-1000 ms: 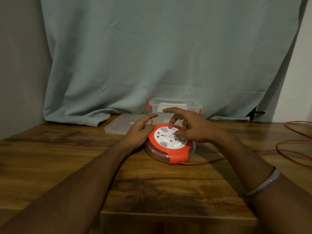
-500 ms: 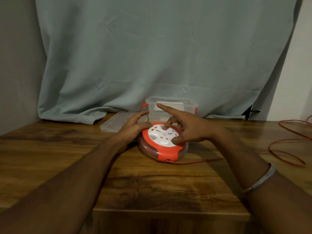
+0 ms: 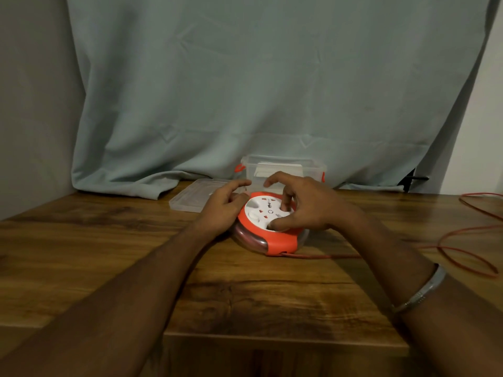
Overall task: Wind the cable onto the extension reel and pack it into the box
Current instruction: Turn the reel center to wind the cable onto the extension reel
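Observation:
An orange extension reel [image 3: 280, 242] with a white socket face [image 3: 258, 212] lies flat on the wooden table [image 3: 245, 295]. My left hand [image 3: 226, 205] grips its left edge, with the fingers curled over the rim. From the right, my right hand [image 3: 307, 205] sits on top, thumb and a curled finger dug into recesses of the white face. An orange cable [image 3: 462, 254] leaves the reel's near side and trails right in loose loops. The clear plastic box [image 3: 283, 164] with orange clips stands open just behind the reel.
The box's clear lid [image 3: 190, 197] lies flat left of the box. A pale curtain [image 3: 245, 91] hangs behind and drapes onto the table's back edge. More cable [image 3: 476, 208] runs off the right edge. A metal bangle [image 3: 419, 289] circles my right wrist.
My right hand has turned on the white face: the outstretched index finger has curled in and the thumb has swung round. The left hand stays on the reel's left edge.

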